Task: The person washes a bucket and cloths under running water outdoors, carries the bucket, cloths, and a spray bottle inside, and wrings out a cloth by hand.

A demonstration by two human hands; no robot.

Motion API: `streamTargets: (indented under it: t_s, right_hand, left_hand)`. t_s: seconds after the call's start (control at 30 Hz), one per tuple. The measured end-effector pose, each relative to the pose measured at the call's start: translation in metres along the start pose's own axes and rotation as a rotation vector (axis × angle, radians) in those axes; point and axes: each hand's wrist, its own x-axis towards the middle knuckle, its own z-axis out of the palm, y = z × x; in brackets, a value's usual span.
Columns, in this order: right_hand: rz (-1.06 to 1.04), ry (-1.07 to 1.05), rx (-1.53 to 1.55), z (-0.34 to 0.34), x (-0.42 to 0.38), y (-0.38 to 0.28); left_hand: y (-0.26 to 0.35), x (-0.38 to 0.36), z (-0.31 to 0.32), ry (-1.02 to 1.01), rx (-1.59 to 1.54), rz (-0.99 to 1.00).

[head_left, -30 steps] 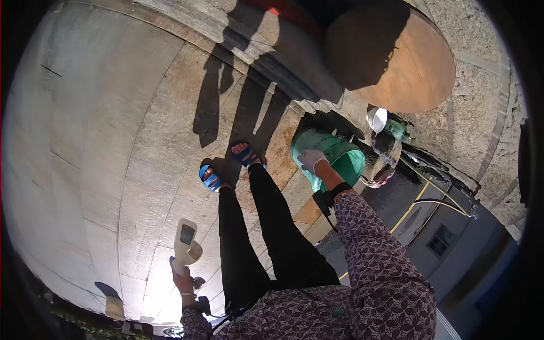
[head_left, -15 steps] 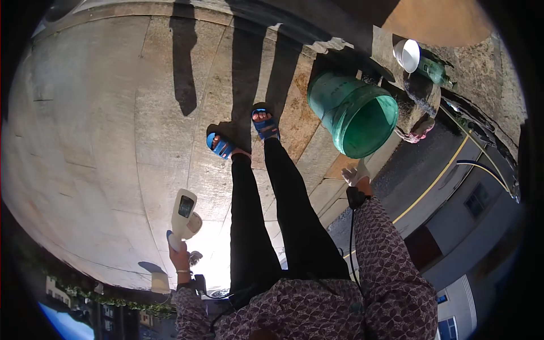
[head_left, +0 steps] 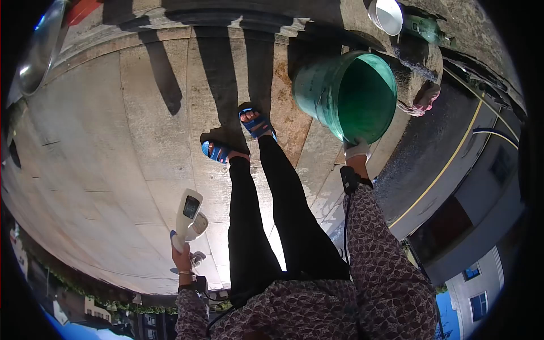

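My right hand (head_left: 357,151), its back pale white as if gloved or strongly sunlit, is at the near rim of a large green plastic bucket (head_left: 317,90). Its fingers curl over that rim into the dark inside. The bucket's wide mouth faces me, leaning to the right; no contents can be made out. Over on the left, my left hand (head_left: 181,258) is closed around the handle of a white handheld device (head_left: 188,212) with a small dark screen. A round, pale cup-like part (head_left: 198,225) sits beside the device's body. Both wrists carry black straps with cables.
My feet in blue sandals (head_left: 217,152) stand on stone paving (head_left: 153,141). Beyond the bucket are a white tub (head_left: 386,16), a green bottle (head_left: 424,29) and a pink cloth (head_left: 425,101). A road with a yellow line (head_left: 439,170) runs at right.
My right hand has reached the bucket's rim and taken hold of it; the bucket's mouth now tips more towards me. My view has shifted slightly. My left hand still holds the device.
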Motion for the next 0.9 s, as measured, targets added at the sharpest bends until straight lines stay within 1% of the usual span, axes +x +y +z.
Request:
streamTargets:
  t_s: [0.03, 0.1, 0.13, 0.17, 0.2, 0.23, 0.3, 0.33, 0.37, 0.4, 0.43, 0.47, 0.5, 0.53, 0.57, 0.6, 0.63, 0.67, 0.7, 0.73, 0.77, 0.8, 0.83, 0.87, 0.9]
  right_hand:
    - [-0.003, -0.005, 0.011, -0.001, -0.005, -0.018]
    - [-0.106, -0.148, -0.284, -0.003, -0.025, -0.054]
    - [-0.104, -0.153, -0.285, -0.003, -0.035, -0.07]
    - [-0.12, -0.237, -0.408, -0.001, -0.044, -0.083]
    - [-0.131, -0.323, -0.533, 0.002, -0.053, -0.091]
    - [-0.12, -0.336, -0.538, 0.006, -0.063, -0.097]
    - [-0.166, -0.436, -0.763, 0.013, -0.083, -0.105]
    - [-0.198, -0.361, -1.014, 0.017, -0.095, -0.11]
    - [-0.192, -0.369, -1.024, 0.018, -0.105, -0.111]
    - [-0.251, -0.287, -1.244, 0.02, -0.112, -0.112]
    - [-0.323, -0.226, -1.458, 0.027, -0.112, -0.109]
    - [-0.485, -0.193, -1.659, 0.028, -0.106, -0.106]
    - [-0.484, -0.221, -1.689, 0.035, -0.119, -0.103]
    - [-0.537, -0.215, -1.683, 0.028, -0.105, -0.099]
    - [-0.442, -0.13, -1.747, 0.046, -0.139, -0.096]
    - [-0.445, -0.117, -1.768, 0.036, -0.116, -0.097]
    - [-0.424, 0.01, -1.812, 0.046, -0.144, -0.092]
    - [-0.449, 0.008, -1.847, 0.032, -0.107, -0.099]
    - [-0.434, -0.052, -1.815, 0.037, -0.143, -0.101]
    - [-0.441, -0.043, -1.872, 0.037, -0.141, -0.103]
    - [-0.437, 0.02, -1.909, 0.023, -0.132, -0.113]
    - [-0.482, 0.072, -1.94, 0.016, -0.137, -0.119]
    - [-0.508, 0.156, -1.961, 0.012, -0.153, -0.125]
    - [-0.575, 0.064, -2.0, 0.015, -0.199, -0.128]
    - [-0.556, 0.088, -1.991, 0.012, -0.217, -0.133]
  left_hand:
    - [0.006, 0.001, 0.0, 0.009, 0.011, 0.018]
    - [0.016, -0.002, 0.002, 0.019, 0.022, 0.034]
    - [0.025, -0.002, 0.006, 0.018, -0.006, 0.03]
    - [0.03, 0.0, 0.006, 0.023, -0.034, 0.028]
    - [0.032, 0.002, 0.006, 0.049, 0.001, 0.04]
    - [0.03, 0.003, 0.004, 0.065, -0.002, 0.04]
    - [0.028, 0.007, 0.0, 0.052, 0.025, 0.133]
    - [0.029, 0.004, 0.001, 0.054, -0.003, 0.18]
    - [0.03, 0.002, 0.002, 0.066, -0.006, 0.173]
    - [0.029, 0.0, 0.001, 0.051, -0.014, 0.141]
    - [0.035, -0.003, 0.001, 0.054, -0.033, 0.12]
    - [0.038, -0.01, 0.001, 0.067, 0.019, 0.14]
    - [0.035, -0.013, -0.006, 0.073, 0.03, 0.121]
    - [0.039, -0.021, -0.007, 0.097, 0.02, 0.114]
    - [0.024, -0.02, -0.013, 0.156, 0.075, 0.172]
    - [0.034, -0.036, -0.014, 0.177, 0.101, 0.113]
    - [0.048, -0.049, -0.018, 0.182, 0.122, 0.052]
    - [0.045, -0.057, -0.026, 0.21, 0.099, 0.023]
    - [0.037, -0.066, -0.028, 0.214, 0.083, -0.002]
    - [0.026, -0.071, -0.033, 0.251, 0.118, 0.031]
    - [0.018, -0.077, -0.038, 0.258, 0.1, 0.003]
    - [-0.003, -0.076, -0.042, 0.273, 0.01, 0.064]
    - [-0.028, -0.072, -0.046, 0.256, -0.039, 0.183]
    - [-0.041, -0.075, -0.051, 0.236, -0.085, 0.078]
    - [-0.048, -0.08, -0.058, 0.193, -0.174, 0.013]
